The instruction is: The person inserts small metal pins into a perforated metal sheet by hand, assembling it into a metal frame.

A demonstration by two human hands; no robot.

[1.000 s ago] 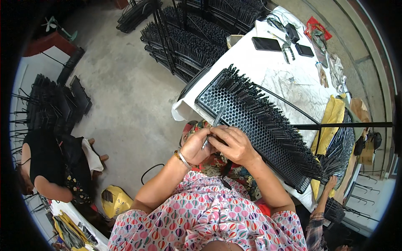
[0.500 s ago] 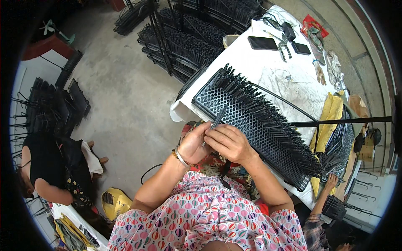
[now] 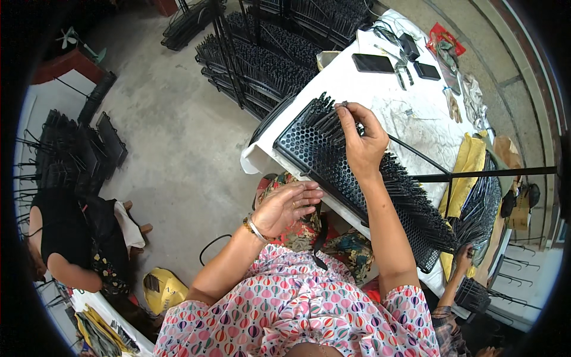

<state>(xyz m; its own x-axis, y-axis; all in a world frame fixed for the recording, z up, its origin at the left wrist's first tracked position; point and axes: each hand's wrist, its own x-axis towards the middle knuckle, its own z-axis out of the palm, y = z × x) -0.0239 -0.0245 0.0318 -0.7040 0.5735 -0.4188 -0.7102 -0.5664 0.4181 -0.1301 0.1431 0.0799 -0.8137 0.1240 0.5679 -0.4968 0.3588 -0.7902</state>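
Note:
A black perforated tray (image 3: 297, 144) lies slanted on the white-covered table, with thin black rods (image 3: 410, 190) standing in its holes along the far side. Over the tray's upper part, my right hand (image 3: 364, 143) pinches a thin black rod between thumb and fingertips; only a bit of it shows, at the fingertips. My left hand (image 3: 284, 209) is just off the tray's near edge, fingers stretched out and thumb side up. No object shows in it.
A phone (image 3: 373, 63), pliers (image 3: 404, 76) and a black box (image 3: 427, 70) lie on the far table. A black bar crosses at right, by a yellow sack (image 3: 465, 172) of rods. A co-worker's hand (image 3: 464, 259) is beside it. Racks of filled trays (image 3: 262, 53) stand beyond.
My hands have parted. The right moved up and away to the rods on the tray; the left stayed near the edge and its fingers straightened. The co-worker's hand shifted slightly.

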